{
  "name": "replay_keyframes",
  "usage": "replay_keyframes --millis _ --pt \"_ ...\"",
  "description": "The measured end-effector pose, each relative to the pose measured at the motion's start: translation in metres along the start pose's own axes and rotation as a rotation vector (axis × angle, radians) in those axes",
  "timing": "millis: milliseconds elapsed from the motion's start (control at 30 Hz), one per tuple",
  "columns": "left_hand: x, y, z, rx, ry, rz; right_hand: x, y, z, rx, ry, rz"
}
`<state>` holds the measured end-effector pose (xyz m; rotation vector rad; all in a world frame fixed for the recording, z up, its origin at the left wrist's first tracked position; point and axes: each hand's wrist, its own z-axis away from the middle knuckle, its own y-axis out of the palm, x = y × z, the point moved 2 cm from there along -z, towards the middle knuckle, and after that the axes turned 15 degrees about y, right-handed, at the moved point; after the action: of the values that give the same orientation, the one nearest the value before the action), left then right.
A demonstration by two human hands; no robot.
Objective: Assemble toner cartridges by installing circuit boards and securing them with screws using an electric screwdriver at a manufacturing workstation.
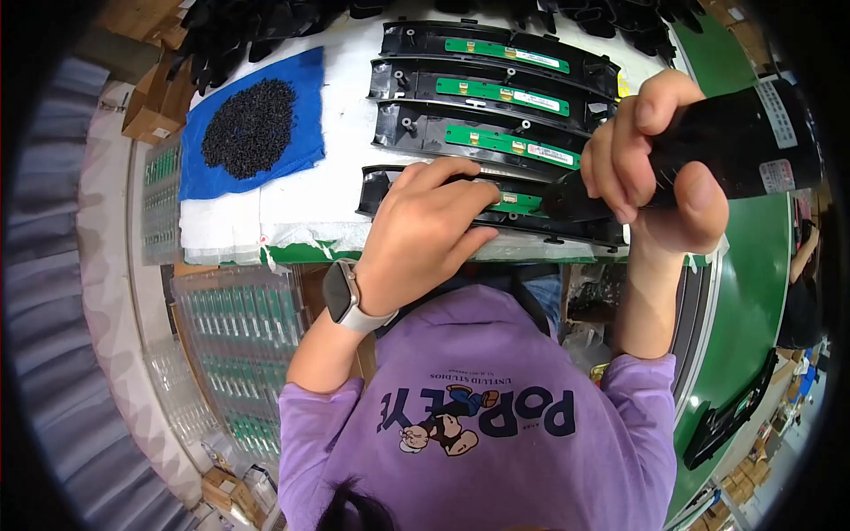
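Note:
My right hand is wrapped around a black electric screwdriver, held slantwise with its tapered nose pointing left. The nose reaches down to the green circuit board in the nearest black plastic panel; its tip is too dark to make out. Across the left half of that panel lies my left hand, its fingers bent over the panel and board and its thumb at the near edge. It hides part of both. Beyond are several similar curved panels, each with a green board inside.
A heap of small black screws lies on a blue cloth at the left. Dark parts are piled along the far edge. Clear trays of green boards stand lower left. A green conveyor-like surface runs along the right, carrying a black panel.

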<state>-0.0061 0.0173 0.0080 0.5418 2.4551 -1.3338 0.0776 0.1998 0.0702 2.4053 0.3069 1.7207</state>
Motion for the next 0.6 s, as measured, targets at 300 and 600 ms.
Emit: replay_keyframes --millis 300,600 --pt "-0.001 0.002 0.0 0.024 -0.003 0.016 -0.008 0.011 -0.004 -0.108 0.134 0.17" --pt "0.001 0.009 -0.004 -0.052 0.025 -0.012 -0.012 0.015 0.0 -0.114 0.116 0.186"
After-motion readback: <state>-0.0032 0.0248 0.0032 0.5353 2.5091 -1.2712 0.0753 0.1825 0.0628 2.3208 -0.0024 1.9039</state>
